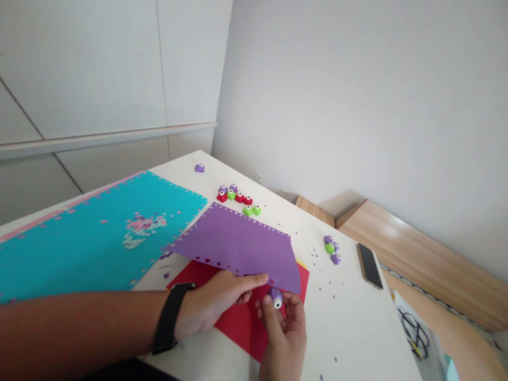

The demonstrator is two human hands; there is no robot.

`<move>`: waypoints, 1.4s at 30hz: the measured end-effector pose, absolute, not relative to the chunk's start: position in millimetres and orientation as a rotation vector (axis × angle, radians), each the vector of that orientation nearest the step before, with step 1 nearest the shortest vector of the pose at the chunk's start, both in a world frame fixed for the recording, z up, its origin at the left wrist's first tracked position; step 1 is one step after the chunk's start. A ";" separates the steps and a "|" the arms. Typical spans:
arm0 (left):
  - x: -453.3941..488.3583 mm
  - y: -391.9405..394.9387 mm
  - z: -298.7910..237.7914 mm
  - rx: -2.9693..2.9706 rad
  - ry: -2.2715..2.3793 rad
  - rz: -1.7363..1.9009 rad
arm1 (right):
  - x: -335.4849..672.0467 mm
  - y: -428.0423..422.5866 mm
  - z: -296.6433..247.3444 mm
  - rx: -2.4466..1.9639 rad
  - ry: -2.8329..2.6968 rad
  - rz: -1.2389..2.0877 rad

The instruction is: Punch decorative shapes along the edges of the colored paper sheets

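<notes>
1. Well, the big purple paper sheet [234, 243] looks part done: rows of tiny holes, some shaped like hearts, run along its top edge and its lower edge. Its right edge shows no holes that I can see.
2. The left hand [212, 307], with a black wrist band [170, 317], has its grip clamped on the near edge of the sheet and holds that edge up over the bench.
3. The right hand [283, 338] has its grip clamped on a small purple plastic craft punch [276, 298] with a round white button. The punch sits right at the lower corner of the sheet, but I cannot tell if the paper is inside it.
4. A flat red paper sheet [242, 323] lies under the hands, and no holes show on the part I can see. A bright blue paper sheet [99, 248] lies to the left, with holes along its edges and a heap of pink and white paper bits [145, 227] on top.
5. Red, green and purple craft punches [234, 197] stand in a bunch past the sheets, and a few more punches [331, 250] sit to the right.
6. The white bench [357, 338] has tiny paper dots on it and a black phone [369, 266] near its edge. Beyond it are a light wood board [416, 254] and a plain white wall [357, 106] — the room looks very tidy.
</notes>
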State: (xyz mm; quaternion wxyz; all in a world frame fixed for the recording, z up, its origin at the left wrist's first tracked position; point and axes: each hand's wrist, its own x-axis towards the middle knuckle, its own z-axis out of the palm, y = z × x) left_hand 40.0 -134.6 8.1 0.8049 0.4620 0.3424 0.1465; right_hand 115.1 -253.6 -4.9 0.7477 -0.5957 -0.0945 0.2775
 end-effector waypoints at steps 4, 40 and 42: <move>41.0 -135.6 -2.0 0.989 0.698 0.344 | 119.7 -255.9 -12.8 -1.284 -0.235 0.650; 40.8 -135.2 18.0 0.975 0.747 0.288 | 143.2 -264.9 1.2 -1.138 -0.234 0.861; 40.6 -135.2 15.4 0.975 0.751 0.287 | 143.7 -265.1 0.5 -1.140 -0.249 0.862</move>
